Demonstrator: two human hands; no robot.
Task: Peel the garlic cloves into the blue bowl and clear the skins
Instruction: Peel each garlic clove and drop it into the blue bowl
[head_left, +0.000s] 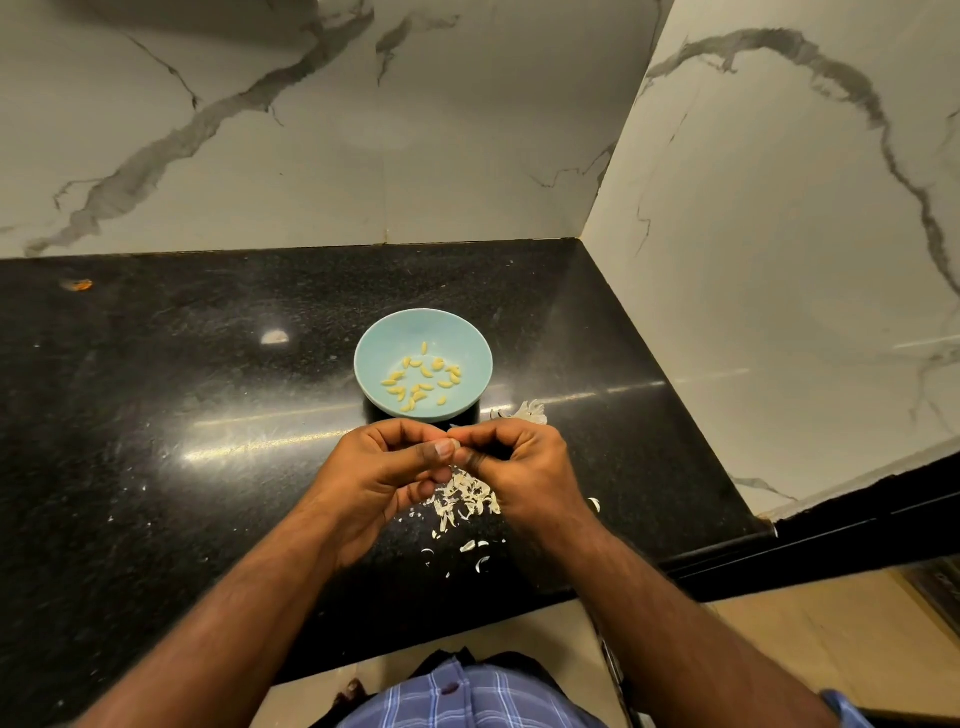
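An orange-tinged speck (78, 284) is seen far to the left of the hands, on the black countertop (156, 415), near the marble backsplash (311, 156).

The left hand (382, 480) is held above the counter, fingers curled inward, thumb extended toward the right hand. A small garlic clove (455, 444) is pinched between the fingertips of both hands, where they meet. Little of the clove is visible; whether skin remains on it cannot be told.

Just beyond the hands, the blue bowl (374, 358) is set on the counter. Peeled cloves (422, 382), pale yellow, are scattered across its bottom.

Below and between the hands, a pile of skins (467, 499) is spread on the counter, with loose flakes strewn nearer the counter's edge.

The right hand (524, 470) is curled tightly, thumb and forefinger closed on the clove against the left thumb.

Just beyond the right hand, beside the bowl's right rim, a larger papery white clump (527, 411) is seen; it is partly hidden by the knuckles.

A blue checked shirt (467, 696) is visible beneath the forearms.
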